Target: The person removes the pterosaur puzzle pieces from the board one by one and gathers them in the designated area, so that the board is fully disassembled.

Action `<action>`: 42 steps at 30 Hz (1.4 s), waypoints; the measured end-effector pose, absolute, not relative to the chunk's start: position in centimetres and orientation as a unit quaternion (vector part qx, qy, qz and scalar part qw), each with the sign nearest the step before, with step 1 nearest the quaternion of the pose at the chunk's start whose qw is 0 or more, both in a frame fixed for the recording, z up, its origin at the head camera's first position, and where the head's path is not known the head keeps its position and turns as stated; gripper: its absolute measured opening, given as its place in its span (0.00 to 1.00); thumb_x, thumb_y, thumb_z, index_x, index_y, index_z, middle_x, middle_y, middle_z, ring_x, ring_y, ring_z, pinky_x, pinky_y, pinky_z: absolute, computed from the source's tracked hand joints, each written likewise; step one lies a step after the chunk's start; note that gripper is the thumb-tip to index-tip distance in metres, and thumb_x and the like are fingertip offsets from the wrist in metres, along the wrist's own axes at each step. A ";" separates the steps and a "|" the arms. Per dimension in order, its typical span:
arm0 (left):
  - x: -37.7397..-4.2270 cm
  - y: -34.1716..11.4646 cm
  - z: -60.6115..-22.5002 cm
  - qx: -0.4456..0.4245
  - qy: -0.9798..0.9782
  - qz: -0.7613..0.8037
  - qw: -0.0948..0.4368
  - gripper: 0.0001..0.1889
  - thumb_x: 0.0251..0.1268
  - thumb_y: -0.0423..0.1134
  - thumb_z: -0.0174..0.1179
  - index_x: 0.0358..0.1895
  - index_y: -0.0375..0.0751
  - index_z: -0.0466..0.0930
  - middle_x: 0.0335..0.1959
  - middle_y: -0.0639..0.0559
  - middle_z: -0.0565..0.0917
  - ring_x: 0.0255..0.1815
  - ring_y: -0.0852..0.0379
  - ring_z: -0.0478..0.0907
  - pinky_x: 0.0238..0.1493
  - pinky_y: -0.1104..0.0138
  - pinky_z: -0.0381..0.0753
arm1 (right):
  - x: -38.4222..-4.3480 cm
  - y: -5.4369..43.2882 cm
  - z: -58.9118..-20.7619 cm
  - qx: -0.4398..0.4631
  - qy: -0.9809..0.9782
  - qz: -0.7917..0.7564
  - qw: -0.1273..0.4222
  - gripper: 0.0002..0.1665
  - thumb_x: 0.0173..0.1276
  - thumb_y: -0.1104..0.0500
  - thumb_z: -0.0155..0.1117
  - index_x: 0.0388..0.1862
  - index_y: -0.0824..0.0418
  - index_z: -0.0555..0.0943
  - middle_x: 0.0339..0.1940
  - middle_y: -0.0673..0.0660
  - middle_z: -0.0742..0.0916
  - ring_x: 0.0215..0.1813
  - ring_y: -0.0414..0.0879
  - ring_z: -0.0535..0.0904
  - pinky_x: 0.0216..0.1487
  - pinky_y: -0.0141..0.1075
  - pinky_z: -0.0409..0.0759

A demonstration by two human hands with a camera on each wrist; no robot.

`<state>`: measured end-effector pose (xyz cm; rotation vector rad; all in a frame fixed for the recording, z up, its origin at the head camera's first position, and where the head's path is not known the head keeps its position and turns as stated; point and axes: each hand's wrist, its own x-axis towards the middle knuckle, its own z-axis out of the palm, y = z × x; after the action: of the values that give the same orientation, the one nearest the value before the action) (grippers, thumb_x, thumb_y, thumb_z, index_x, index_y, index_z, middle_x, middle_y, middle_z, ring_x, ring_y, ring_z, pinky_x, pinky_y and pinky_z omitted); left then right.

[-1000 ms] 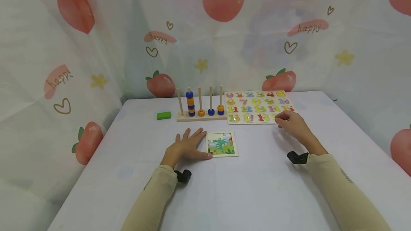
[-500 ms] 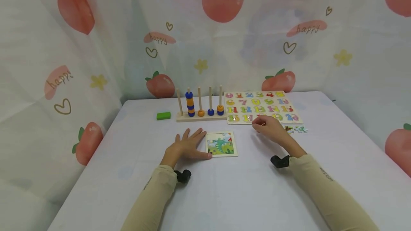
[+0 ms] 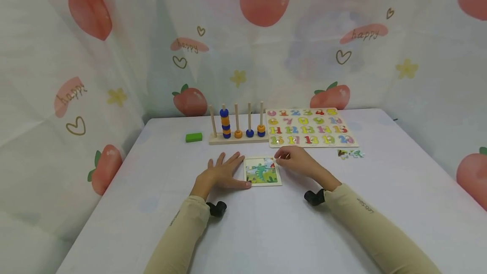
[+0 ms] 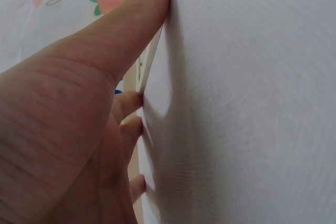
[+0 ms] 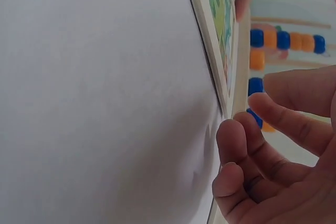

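Note:
A small square jigsaw puzzle with a green dinosaur picture lies on the table, a pale bare patch showing at its upper left. My left hand spreads its fingers at the puzzle's left side. Its thumb rests on the lower left corner and the forefinger touches the upper one. At the upper right corner of the puzzle is my right hand, thumb and forefinger pinched together on a small puzzle piece almost wholly hidden by the fingers. The other fingers curl loosely in the right wrist view.
Two loose puzzle pieces lie to the right, in front of a wooden number board. Behind the puzzle stands a peg rack with blue and orange beads. A green block lies left of the rack.
My right hand has moved left and nearer from the loose pieces by the number board to the puzzle's upper right corner, uncovering those pieces. The left hand has stayed in place.

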<state>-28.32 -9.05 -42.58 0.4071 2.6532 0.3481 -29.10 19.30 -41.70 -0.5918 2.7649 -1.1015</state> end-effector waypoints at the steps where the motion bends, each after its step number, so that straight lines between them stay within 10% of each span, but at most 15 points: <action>1: -28.3 -9.1 -42.6 0.146 0.957 0.124 0.218 0.56 0.65 0.75 0.63 0.90 0.61 0.47 0.90 0.59 0.41 0.89 0.38 0.30 0.81 0.34 0.29 | -29.1 19.0 -41.7 -0.200 0.909 -0.361 0.057 0.10 0.75 0.62 0.66 0.49 0.66 0.87 0.39 0.56 0.87 0.42 0.50 0.78 0.44 0.41 0.80; 42: -28.7 -9.1 -43.3 0.148 0.960 0.120 0.206 0.56 0.63 0.77 0.63 0.89 0.62 0.48 0.90 0.60 0.42 0.89 0.39 0.30 0.80 0.31 0.29 | -29.6 16.0 -42.3 -0.242 0.912 -0.324 0.064 0.08 0.68 0.69 0.70 0.45 0.63 0.85 0.50 0.62 0.79 0.48 0.53 0.73 0.48 0.44 0.75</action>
<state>-28.73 -9.12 -43.34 0.4117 2.6749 0.3345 -29.63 16.05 -42.35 -0.7313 2.7561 -0.9774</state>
